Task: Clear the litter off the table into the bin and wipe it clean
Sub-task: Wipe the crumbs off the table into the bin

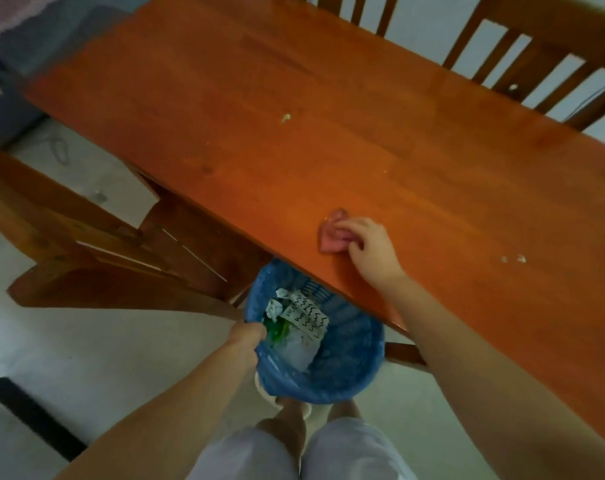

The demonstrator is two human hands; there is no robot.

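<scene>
Orange-brown wood forms the table (328, 109), the largest item in view; its top runs diagonally from upper left to lower right, and its near edge passes directly above my bin. Beyond the far edge stands a slatted wooden chair (522, 46). To the left, below the table edge, a wooden bench or chair frame (86, 244) rests on the pale floor (86, 358).

My bin (332, 372) is blue, lined with a blue bag, and sits partly under the table's near edge, just in front of my knees. It contains crumpled white paper (276, 306), a white wrapper with black zigzag marks (308, 313) and something green (276, 332).

My left hand (247, 336) is at the bin's left rim. The fingers curl over the rim and into the bag, gripping it; the fingertips are hidden inside.

My right hand (370, 247) rests on the table close to the near edge. Its fingers are bent and closed together on a pink cloth (332, 232), which lies bunched flat against the wood and protrudes to the left of my fingers.

Litter on the table, in descending size: one pale crumb (286, 117) near the centre, well apart from the cloth; two small pale crumbs (514, 259) to the right of my right hand, near the front edge; and one tiny speck (384, 171) between these groups. The picture is slightly blurred, so I cannot tell what the crumbs are.
</scene>
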